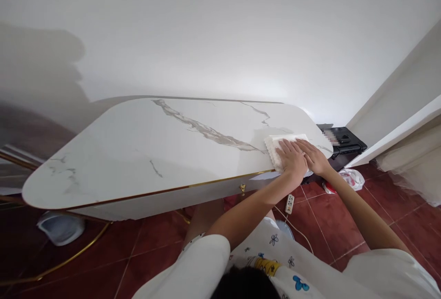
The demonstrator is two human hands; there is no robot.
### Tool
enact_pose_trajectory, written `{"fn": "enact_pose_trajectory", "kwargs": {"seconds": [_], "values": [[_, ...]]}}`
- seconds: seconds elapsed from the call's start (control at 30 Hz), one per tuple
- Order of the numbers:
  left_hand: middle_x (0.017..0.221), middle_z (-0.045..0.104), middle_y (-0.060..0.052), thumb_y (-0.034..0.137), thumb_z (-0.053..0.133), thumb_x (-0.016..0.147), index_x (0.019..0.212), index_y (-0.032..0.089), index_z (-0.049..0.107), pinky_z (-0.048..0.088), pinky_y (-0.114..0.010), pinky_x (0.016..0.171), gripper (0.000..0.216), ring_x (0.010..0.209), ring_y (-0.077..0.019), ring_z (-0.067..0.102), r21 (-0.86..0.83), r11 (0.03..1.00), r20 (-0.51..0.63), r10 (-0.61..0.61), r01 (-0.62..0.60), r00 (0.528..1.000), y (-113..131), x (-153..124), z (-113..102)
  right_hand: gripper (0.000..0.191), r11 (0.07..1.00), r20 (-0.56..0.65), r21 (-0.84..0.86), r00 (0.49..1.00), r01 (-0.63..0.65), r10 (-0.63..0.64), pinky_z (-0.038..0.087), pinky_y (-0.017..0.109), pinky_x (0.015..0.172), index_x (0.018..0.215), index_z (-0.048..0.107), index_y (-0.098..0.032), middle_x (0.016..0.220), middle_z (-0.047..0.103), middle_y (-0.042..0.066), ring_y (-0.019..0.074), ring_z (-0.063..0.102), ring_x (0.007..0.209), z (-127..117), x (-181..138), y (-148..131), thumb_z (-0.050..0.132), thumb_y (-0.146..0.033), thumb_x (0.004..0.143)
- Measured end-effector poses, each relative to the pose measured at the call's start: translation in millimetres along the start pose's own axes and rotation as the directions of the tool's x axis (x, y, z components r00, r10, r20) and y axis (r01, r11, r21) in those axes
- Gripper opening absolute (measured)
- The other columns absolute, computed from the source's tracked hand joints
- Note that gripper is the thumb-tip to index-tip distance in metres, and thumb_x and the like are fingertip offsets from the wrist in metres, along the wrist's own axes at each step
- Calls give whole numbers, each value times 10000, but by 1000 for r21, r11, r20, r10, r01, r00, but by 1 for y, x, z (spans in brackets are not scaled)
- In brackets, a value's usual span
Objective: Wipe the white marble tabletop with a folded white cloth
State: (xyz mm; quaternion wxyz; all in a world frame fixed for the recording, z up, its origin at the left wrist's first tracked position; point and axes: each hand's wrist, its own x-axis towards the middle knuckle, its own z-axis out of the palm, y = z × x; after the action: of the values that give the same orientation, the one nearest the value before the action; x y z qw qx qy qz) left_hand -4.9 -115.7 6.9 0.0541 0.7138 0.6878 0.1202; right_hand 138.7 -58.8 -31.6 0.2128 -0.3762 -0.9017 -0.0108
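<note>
Both hands at the right-hand end of the marble-patterned top (186, 163), by the front edge. The white cloth (273, 146) lies flat there, under the palms; its near side reaches the gold trim (165, 189), but the hands hide whether it folds over.

Left hand (292, 157): fingers stretched out, slightly spread, laid on the cloth rather than closed round it. Right hand (315, 158): fingers long and close together, tips meeting the left hand; also flat, gripping nothing that I can make out. How hard either one presses, I can't tell.

Step in hand reads to me as wiping. I'd want the palms level and the load shared, so the cloth slides as one pad and doesn't ruck up under the fingers. Long overlapping strokes along the top suit this surface; I'd follow the rounded end in one curve. Near the trim I'd ease off, since an overhanging fold could catch on the edge or on the drawer knob (242, 189) just below. Grey veins make smears hard to judge, so I'd check at a low angle. Footing: I'd mind the power strip (290, 204) and its cord (303, 236) on the red tiles (324, 225).
</note>
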Motion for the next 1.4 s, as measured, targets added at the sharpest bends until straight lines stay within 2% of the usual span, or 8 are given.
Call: {"fn": "enact_pose_trajectory", "kwargs": {"seconds": [0.2, 0.33, 0.43, 0.73, 0.9, 1.03, 1.23, 1.4], "values": [[1557, 285, -256, 329, 407, 952, 1477, -20, 345, 266, -573, 1158, 633, 1455, -415, 226, -93, 995, -31, 32, -35, 999, 25, 11, 9, 601, 999, -6, -16, 1000, -29, 28, 348, 564, 1164, 1462, 447, -214, 1482, 488, 99, 288, 416, 1393, -11, -13, 23, 183, -501, 1005], [1563, 334, -167, 326, 441, 937, 1474, 99, 414, 240, -554, 1185, 583, 1468, -379, 218, -234, 972, -41, 11, -21, 999, 35, 20, 14, 593, 999, 10, -6, 999, -33, 33, 332, 553, 1178, 1463, 446, -232, 1474, 499, 85, 272, 418, 1392, -19, -15, 32, 170, -494, 1007], [1562, 337, -164, 292, 458, 921, 1471, 103, 419, 214, -591, 1186, 583, 1472, -394, 189, -290, 957, -36, 25, -34, 999, 35, 28, 17, 597, 999, 28, -4, 999, -40, 40, 328, 542, 1183, 1458, 453, -232, 1479, 493, 83, 273, 409, 1398, -21, -12, 34, 180, -507, 1003], [1572, 316, -168, 230, 444, 899, 1484, 107, 386, 199, -631, 1170, 601, 1470, -403, 183, -203, 979, 80, 7, 10, 997, 34, 72, 15, 571, 997, 86, -6, 993, -75, 75, 303, 543, 1196, 1444, 462, -263, 1484, 488, 55, 270, 390, 1409, -14, 18, 61, 202, -494, 991], [1569, 308, -191, 258, 454, 892, 1480, 87, 379, 198, -614, 1166, 616, 1461, -411, 198, -191, 981, 50, -15, 25, 999, 13, 107, 15, 568, 999, 98, 4, 994, -54, 53, 285, 528, 1206, 1448, 450, -260, 1486, 486, 42, 251, 358, 1429, 1, 60, 78, 190, -462, 985], [1568, 300, -204, 304, 403, 927, 1479, 61, 362, 224, -587, 1152, 605, 1449, -409, 214, -145, 989, 22, -13, 16, 1000, -12, 138, 14, 568, 994, 120, -23, 986, -109, 111, 277, 488, 1215, 1448, 449, -237, 1517, 446, 40, 244, 354, 1431, 18, 100, 90, 209, -437, 973], [1519, 399, -132, 327, 421, 923, 1473, 169, 384, 188, -571, 1155, 573, 1427, -386, 214, -271, 961, -69, 28, -45, 997, -45, 183, 15, 556, 977, 133, -49, 969, -205, 210, 261, 468, 1221, 1457, 437, -225, 1540, 412, 19, 234, 324, 1447, 39, 151, 107, 231, -378, 964], [1470, 403, -216, 314, 375, 959, 1394, 61, 445, 273, -514, 1099, 508, 1366, -376, 293, -144, 988, -89, 42, -54, 995, -60, 208, 12, 538, 973, 134, -40, 964, -226, 230, 261, 463, 1222, 1458, 435, -253, 1543, 406, -13, 229, 312, 1453, 48, 179, 116, 256, -363, 963]]}}
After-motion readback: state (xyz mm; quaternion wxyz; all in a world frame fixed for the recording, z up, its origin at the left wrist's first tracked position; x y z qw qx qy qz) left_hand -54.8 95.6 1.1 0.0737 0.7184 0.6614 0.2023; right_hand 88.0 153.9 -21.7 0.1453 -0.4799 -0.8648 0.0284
